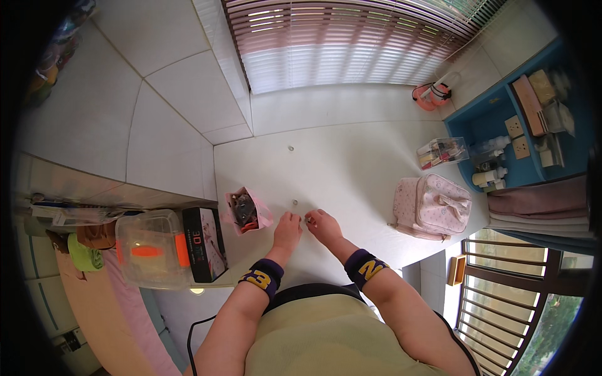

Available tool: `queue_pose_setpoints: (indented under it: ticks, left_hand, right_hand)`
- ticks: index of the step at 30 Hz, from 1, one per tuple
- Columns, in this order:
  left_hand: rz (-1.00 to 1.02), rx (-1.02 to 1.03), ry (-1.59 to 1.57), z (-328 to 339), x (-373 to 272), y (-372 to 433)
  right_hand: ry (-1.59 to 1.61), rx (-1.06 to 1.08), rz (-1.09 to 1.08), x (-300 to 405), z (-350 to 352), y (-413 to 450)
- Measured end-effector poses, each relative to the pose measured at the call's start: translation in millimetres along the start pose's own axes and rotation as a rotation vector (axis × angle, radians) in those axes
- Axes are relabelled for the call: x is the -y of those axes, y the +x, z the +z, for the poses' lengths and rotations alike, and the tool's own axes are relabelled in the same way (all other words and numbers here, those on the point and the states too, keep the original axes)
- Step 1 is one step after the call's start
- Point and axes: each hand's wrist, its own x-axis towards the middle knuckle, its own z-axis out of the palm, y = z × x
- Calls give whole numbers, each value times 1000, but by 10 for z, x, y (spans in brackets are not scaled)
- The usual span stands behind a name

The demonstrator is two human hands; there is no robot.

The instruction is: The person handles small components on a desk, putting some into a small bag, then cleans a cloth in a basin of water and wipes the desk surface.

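My left hand point(287, 230) rests low over the white tabletop point(348, 164), its fingertips close together near the table's front; whether anything is between them is too small to tell. Just right of it, my right hand point(323, 225) pinches a small shiny object point(308, 219) between thumb and fingers. A narrow gap separates the hands. One small round clear piece point(295, 202) lies just beyond them, and another small round piece point(291, 148) lies farther back. Left of my left hand stands a pink gift bag point(245, 210) with dark and red items inside.
At right stand a pink patterned cosmetic case point(432, 207), a clear box of cosmetics point(443, 152) and a blue shelf point(489, 122) with bottles. A black box point(204, 244) and a clear plastic storage box point(153, 249) are at left. A coral device point(431, 96) stands by the window.
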Motion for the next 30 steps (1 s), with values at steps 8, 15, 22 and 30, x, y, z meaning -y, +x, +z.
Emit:
queue_pose_setpoints:
  ticks: [8,15,22,30]
  left_hand:
    - [1,7,-60,-37,37,-34]
    - [58,-157,-334,-488,-133,-176]
    - [67,-371,-354,-1107,-54,-329]
    - [-16,-427,-336,-1247,193,-381]
  right_hand:
    - [-136,33,24,78,-55,59]
    - [199,3,-46,628,-291,-3]
    - [401,76,-219,1175,-254,134]
    - [372,135,-282,1365,-45,246]
